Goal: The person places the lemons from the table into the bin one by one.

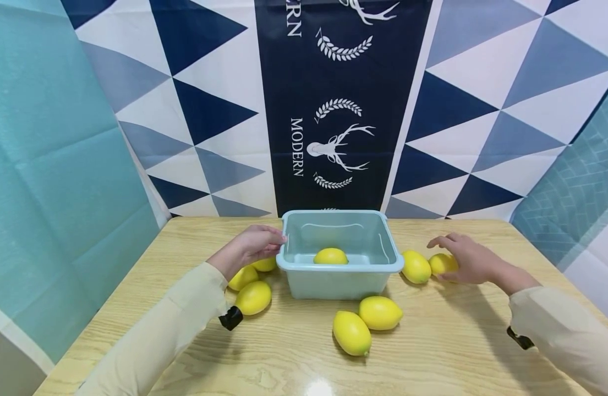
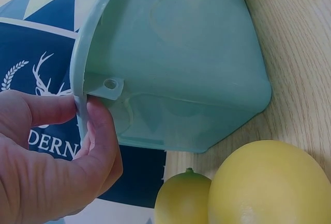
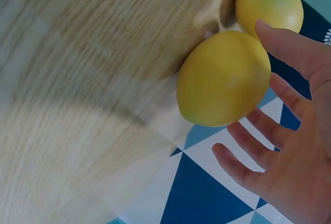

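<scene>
A light blue-green plastic bin [image 1: 338, 283] stands on the table with one lemon [image 1: 330, 256] inside. My left hand [image 1: 256, 243] pinches the bin's left rim between thumb and fingers; the left wrist view shows this grip [image 2: 62, 157] close up. On the right, my right hand [image 1: 469, 258] is spread around a lemon [image 1: 441, 264], fingers apart. In the right wrist view that lemon [image 3: 225, 79] lies between thumb and fingers, and whether they touch it I cannot tell. Another lemon [image 1: 416, 267] lies between it and the bin.
Two lemons, one nearer [image 1: 351, 333] and one beside it [image 1: 380, 313], lie in front of the bin. Several more, including a lemon [image 1: 253, 297], sit left of it, partly behind my left arm. A patterned cloth [image 1: 219, 110] hangs behind the wooden table [image 1: 284, 357].
</scene>
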### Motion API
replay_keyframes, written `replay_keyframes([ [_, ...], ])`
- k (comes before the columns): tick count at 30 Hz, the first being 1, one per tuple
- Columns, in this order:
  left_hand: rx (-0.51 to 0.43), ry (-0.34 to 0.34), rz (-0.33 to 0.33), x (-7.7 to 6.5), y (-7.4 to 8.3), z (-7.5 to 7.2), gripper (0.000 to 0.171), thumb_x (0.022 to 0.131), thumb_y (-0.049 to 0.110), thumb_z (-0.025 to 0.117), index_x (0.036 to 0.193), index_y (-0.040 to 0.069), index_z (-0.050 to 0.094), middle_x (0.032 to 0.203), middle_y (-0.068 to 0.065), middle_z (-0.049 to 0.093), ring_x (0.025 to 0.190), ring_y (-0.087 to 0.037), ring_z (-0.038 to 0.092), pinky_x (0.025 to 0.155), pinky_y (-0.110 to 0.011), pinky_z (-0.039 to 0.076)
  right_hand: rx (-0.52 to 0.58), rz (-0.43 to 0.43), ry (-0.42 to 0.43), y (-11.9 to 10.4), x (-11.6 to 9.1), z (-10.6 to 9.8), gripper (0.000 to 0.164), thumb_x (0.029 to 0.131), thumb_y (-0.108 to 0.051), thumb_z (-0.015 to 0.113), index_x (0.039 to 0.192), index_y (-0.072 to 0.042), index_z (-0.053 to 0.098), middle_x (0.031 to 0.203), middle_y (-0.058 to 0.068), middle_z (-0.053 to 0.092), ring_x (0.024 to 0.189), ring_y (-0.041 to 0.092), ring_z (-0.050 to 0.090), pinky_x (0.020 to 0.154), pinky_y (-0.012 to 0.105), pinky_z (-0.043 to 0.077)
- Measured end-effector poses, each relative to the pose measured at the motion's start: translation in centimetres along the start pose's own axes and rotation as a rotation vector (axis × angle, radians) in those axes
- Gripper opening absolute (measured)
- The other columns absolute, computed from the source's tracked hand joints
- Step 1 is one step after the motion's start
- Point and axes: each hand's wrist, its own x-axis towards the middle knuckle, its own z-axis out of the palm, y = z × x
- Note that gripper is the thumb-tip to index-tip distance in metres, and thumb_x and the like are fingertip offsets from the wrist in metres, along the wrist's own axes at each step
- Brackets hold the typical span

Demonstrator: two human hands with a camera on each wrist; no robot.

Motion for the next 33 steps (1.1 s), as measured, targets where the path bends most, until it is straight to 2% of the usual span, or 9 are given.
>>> replay_keyframes([
  [5, 0.007, -0.003, 0.001, 0.0, -0.2, 0.0, 0.037, 0.094, 0.012, 0.059, 0.129, 0.001, 0.052, 0.106, -0.008, 0.060, 0.084, -0.014, 0.059, 0.097, -0.029, 0.054, 0.023, -0.005, -0.030, 0.1, -0.1, 0.4, 0.059, 0.066, -0.025, 0.086, 0.115, -0.007, 0.057, 0.105, 0.018, 0.062, 0.093, 0.034, 0.058, 0.080, 0.052, 0.052],
  [13, -0.001, -0.003, 0.002, 0.0, -0.1, 0.0, 0.038, 0.094, 0.013, 0.059, 0.129, 0.001, 0.051, 0.112, -0.010, 0.059, 0.089, -0.016, 0.059, 0.103, -0.032, 0.050, 0.037, 0.040, -0.090, 0.5, 0.0, 0.7, 0.059, 0.066, -0.023, 0.086, 0.115, -0.008, 0.056, 0.104, 0.014, 0.061, 0.090, 0.027, 0.056, 0.079, 0.047, 0.051],
  [22, -0.005, -0.004, -0.002, 0.0, -0.4, 0.0, 0.038, 0.094, 0.012, 0.059, 0.130, 0.001, 0.051, 0.114, -0.011, 0.059, 0.089, -0.016, 0.059, 0.101, -0.031, 0.052, 0.034, 0.014, -0.076, 0.7, -0.1, 1.3, 0.056, 0.066, -0.021, 0.085, 0.113, -0.008, 0.058, 0.102, 0.010, 0.060, 0.086, 0.020, 0.053, 0.076, 0.040, 0.050],
  [28, -0.010, -0.007, 0.000, 0.0, -0.2, 0.1, 0.038, 0.094, 0.011, 0.058, 0.130, 0.001, 0.050, 0.111, -0.009, 0.059, 0.086, -0.014, 0.059, 0.097, -0.029, 0.053, 0.018, 0.022, -0.103, 0.4, 0.0, 1.1, 0.056, 0.067, -0.020, 0.085, 0.113, -0.008, 0.057, 0.101, 0.011, 0.060, 0.085, 0.021, 0.053, 0.076, 0.042, 0.050],
  [33, -0.014, -0.006, 0.000, 0.1, 0.0, 0.1, 0.037, 0.095, 0.011, 0.058, 0.130, 0.001, 0.050, 0.111, -0.009, 0.059, 0.086, -0.014, 0.059, 0.101, -0.031, 0.051, 0.018, 0.029, -0.108, 0.4, 0.1, 1.1, 0.057, 0.067, -0.019, 0.085, 0.114, -0.008, 0.056, 0.101, 0.012, 0.059, 0.085, 0.022, 0.054, 0.076, 0.044, 0.051],
])
